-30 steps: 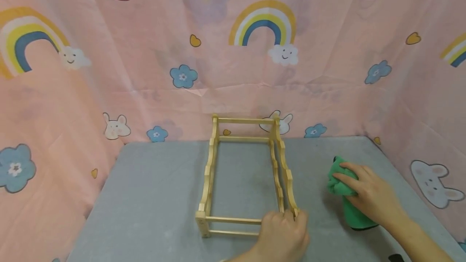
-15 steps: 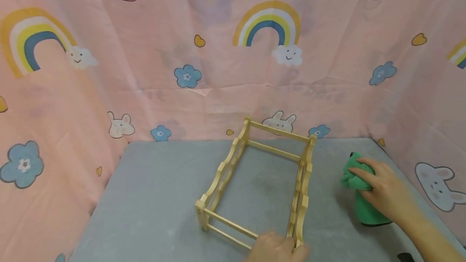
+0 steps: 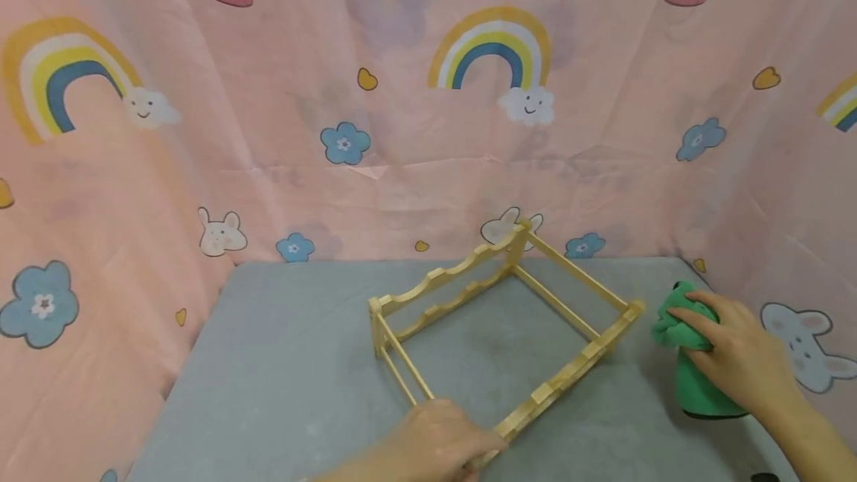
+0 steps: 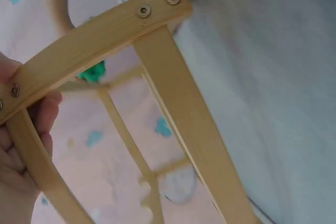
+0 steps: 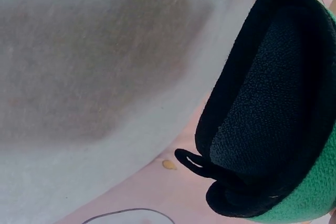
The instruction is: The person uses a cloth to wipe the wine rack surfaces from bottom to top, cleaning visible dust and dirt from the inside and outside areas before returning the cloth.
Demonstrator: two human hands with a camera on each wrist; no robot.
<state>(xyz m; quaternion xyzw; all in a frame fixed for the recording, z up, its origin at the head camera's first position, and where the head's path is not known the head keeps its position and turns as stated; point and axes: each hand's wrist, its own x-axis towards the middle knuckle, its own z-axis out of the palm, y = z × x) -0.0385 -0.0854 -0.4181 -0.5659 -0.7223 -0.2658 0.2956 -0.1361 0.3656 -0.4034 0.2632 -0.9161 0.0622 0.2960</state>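
A light wooden rack with scalloped rails (image 3: pixel 541 394) stands at an angle on the table. My left hand (image 3: pixel 435 441) grips its near corner, where the side rail meets the crossbars. In the left wrist view, the fingers of my left hand (image 4: pixel 23 145) curl round the rack's frame (image 4: pixel 181 108), and screw heads show in the wood. To the right, my right hand (image 3: pixel 750 352) holds a bunched green cloth (image 3: pixel 703 393) off the table, beside the rack's right corner. In the right wrist view, the cloth (image 5: pixel 262 93) hangs in a fold with black edging and a loop.
The grey-covered table (image 3: pixel 288 363) reaches back to a pink printed curtain (image 3: pixel 388 192), which also hangs along both sides. The rack's far corner stands near the back curtain, and the right hand is close to the right-hand side.
The rack has turned clockwise, its far end swinging right, while my left hand moved toward me and left with the near corner. My right hand shifted right, still holding the cloth.
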